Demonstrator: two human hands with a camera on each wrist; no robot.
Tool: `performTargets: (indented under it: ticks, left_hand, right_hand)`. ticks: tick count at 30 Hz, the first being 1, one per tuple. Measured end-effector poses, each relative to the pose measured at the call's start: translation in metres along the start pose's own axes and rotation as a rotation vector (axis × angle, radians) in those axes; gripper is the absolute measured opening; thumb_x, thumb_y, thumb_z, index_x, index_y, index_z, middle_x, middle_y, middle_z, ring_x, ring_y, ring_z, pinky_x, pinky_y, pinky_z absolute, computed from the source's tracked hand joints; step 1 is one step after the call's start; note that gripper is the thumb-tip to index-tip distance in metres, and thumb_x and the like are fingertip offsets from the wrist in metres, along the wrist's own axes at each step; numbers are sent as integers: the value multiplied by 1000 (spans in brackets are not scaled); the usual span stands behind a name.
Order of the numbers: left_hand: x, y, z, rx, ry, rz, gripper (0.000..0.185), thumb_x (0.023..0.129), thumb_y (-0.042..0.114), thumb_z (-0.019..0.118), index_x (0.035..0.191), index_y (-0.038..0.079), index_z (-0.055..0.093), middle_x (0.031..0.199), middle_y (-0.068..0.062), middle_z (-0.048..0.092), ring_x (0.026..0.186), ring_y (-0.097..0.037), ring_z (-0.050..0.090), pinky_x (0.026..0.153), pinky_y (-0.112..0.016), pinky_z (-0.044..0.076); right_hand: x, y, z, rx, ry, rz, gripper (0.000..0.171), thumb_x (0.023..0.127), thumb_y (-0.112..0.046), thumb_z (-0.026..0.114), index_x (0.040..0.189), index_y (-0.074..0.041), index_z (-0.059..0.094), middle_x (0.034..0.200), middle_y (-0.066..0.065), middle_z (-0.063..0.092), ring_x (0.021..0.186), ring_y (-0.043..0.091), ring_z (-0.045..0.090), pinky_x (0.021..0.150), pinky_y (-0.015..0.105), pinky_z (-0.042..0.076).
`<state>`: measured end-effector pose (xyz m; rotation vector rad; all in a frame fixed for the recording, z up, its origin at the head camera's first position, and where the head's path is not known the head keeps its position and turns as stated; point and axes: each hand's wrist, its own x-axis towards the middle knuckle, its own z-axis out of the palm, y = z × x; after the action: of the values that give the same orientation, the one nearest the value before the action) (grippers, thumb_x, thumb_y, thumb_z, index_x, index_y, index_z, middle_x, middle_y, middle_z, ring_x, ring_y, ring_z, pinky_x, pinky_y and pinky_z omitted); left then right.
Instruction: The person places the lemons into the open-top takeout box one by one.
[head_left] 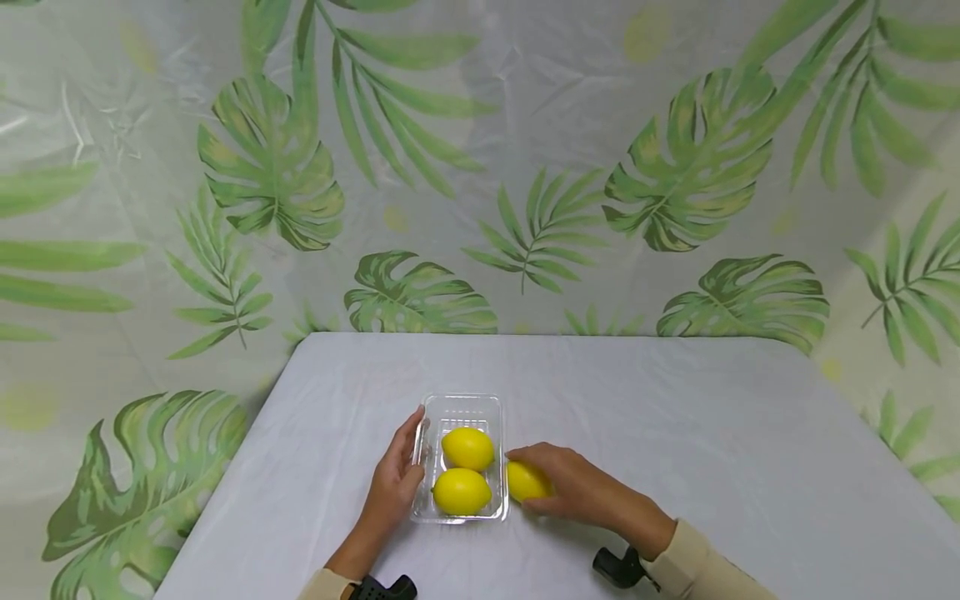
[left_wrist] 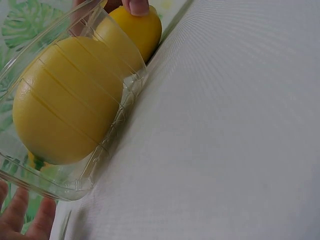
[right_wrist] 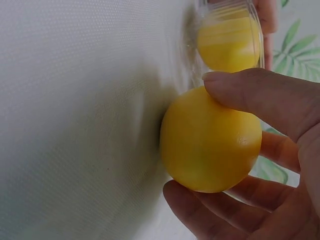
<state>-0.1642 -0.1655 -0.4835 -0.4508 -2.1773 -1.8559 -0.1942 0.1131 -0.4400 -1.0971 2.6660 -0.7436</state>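
A clear plastic tray [head_left: 459,404] sits on the white table and holds two yellow lemons, one at the far end [head_left: 468,448] and one at the near end [head_left: 461,491]. My left hand [head_left: 401,467] lies along the tray's left wall with its fingers fairly straight against it; its fingertips [left_wrist: 22,220] show beside the tray [left_wrist: 75,185]. My right hand [head_left: 566,487] grips a third lemon [head_left: 525,482] on the cloth, touching the tray's right wall. Thumb [right_wrist: 260,95] and fingers [right_wrist: 215,215] curl round that lemon [right_wrist: 210,142].
The table [head_left: 675,433] is covered in a white cloth, with its edges at the left and far side. A leaf-printed curtain [head_left: 480,167] hangs behind and around it. Black wrist mounts [head_left: 618,567] show at both cuffs.
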Motion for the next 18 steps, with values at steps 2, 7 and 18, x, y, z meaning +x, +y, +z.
performTargets:
  ticks: [2,7,18]
  left_hand:
    - [0,3,0,2,6,-4,68,83,-23,37,148,-6,26,155,-21,25,141,-37,26,107,-32,26]
    - [-1,-7,0,22,17,2,70,85,-21,38,150,3,29,157,-12,26,143,-26,27,108,-28,25]
    - [0,-18,-1,-3,7,18,71,85,-17,39,150,11,30,157,-7,27,143,-22,26,109,-26,24]
  right_hand:
    - [0,0,0,-5,2,-5,57,81,-23,76,133,-10,56,128,0,60,109,16,55,97,38,49]
    - [-1,0,-1,-22,20,-25,56,81,-24,76,132,-11,57,126,-1,60,108,14,56,95,36,49]
    - [-5,4,-13,-33,96,-42,56,79,-21,77,131,-10,58,122,-2,61,104,13,55,92,35,51]
